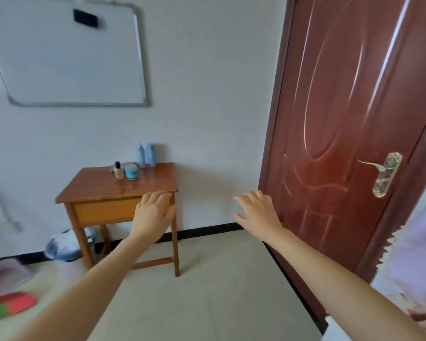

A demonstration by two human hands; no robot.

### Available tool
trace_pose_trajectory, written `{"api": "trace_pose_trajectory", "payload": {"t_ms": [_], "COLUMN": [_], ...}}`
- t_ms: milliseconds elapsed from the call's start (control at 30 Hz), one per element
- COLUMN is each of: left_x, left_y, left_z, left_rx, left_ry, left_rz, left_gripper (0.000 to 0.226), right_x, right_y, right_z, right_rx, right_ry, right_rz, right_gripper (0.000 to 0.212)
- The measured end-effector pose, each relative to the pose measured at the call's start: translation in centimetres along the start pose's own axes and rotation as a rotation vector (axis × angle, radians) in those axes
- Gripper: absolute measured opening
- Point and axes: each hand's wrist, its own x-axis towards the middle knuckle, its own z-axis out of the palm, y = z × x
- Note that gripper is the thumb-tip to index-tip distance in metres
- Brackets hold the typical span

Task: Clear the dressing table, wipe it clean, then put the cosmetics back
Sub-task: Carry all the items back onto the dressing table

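Left hand [154, 212], right hand [258, 212] hover spread, empty, before table [155, 179] holding cosmetics [132, 174], beside door [342, 119].

**Wood, Metal and Gloss**

The dressing table [153, 178] is seen in varnished wood with a glossy top. A shiny lacquered finish is shown on the door [342, 119], and polished metal on its handle [386, 174]. The whiteboard [67, 57] is framed in dull metal. The wall [207, 94] is painted matt.
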Motion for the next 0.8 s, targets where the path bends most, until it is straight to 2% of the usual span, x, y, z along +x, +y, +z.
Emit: {"api": "trace_pose_trajectory", "payload": {"t_ms": [200, 433, 500, 600, 800], "left_x": [-1.0, -3.8, -4.3, -4.5, -2.4], "left_y": [-9.1, -18.2, -20.4, -23.2, -27.7], "left_z": [-11.0, -19.4, -20.7, -21.8, -22.8], "left_rx": [0.102, 0.295, 0.292, 0.308, 0.343], "left_ry": [0.099, 0.099, 0.122, 0.118, 0.131], "left_rz": [-0.137, -0.157, -0.167, -0.201, -0.238], "left_gripper": [0.039, 0.038, 0.045, 0.041, 0.045], "right_x": [7.0, 9.9, 10.3, 11.6, 17.9], "right_y": [-12.7, -25.8, -28.3, -30.7, -33.0], "right_z": [-3.1, -3.2, -2.6, -2.0, -1.0], "right_rx": [0.049, 0.104, 0.114, 0.122, 0.133], "right_ry": [0.087, 0.097, 0.064, 0.030, 0.076], "right_rz": [-0.173, -0.316, -0.332, -0.352, -0.364], "right_gripper": [0.046, 0.053, 0.055, 0.057, 0.049]}}
